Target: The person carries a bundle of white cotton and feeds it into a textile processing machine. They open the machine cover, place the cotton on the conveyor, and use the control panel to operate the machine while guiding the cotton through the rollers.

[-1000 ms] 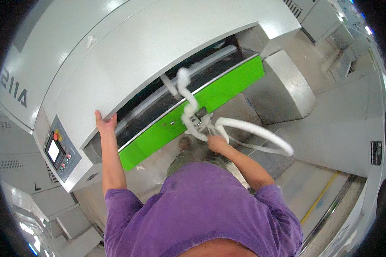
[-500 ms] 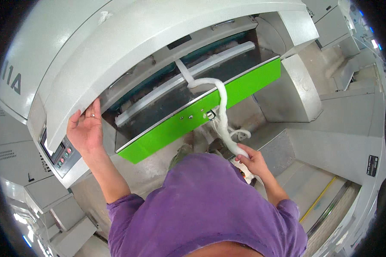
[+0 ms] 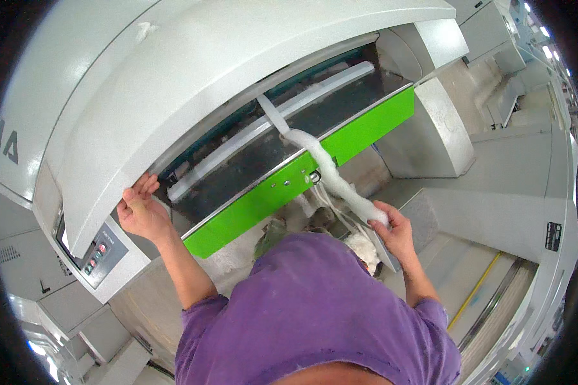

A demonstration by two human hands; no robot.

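White fibre forms a thick sliver [image 3: 331, 170] that runs from the machine's dark opening [image 3: 263, 160], over the green panel [image 3: 302, 173], down to the right hand [image 3: 392, 231]. That hand is closed around the sliver's lower end, fingers wrapped over it, beside a heap of loose fibre [image 3: 361, 247] near the person's purple shirt [image 3: 315, 314].

Half a second earlier the right hand was lower and the sliver hung in a loop under the panel; it now lies nearly straight and taut-looking. The left hand [image 3: 141, 208] has shifted from high on the cover to its lower edge, fingers hooked under the rim of the grey cover [image 3: 192, 109], palm pressed up against it.

The cover is raised, leaving a long gap between its rim and the green panel. A control box [image 3: 99, 250] with buttons sits just below the left hand. To the right, a grey cabinet [image 3: 430, 135] stands close to the panel's end; open floor [image 3: 494, 192] lies beyond, with a yellow line [image 3: 475, 289] near the right forearm.
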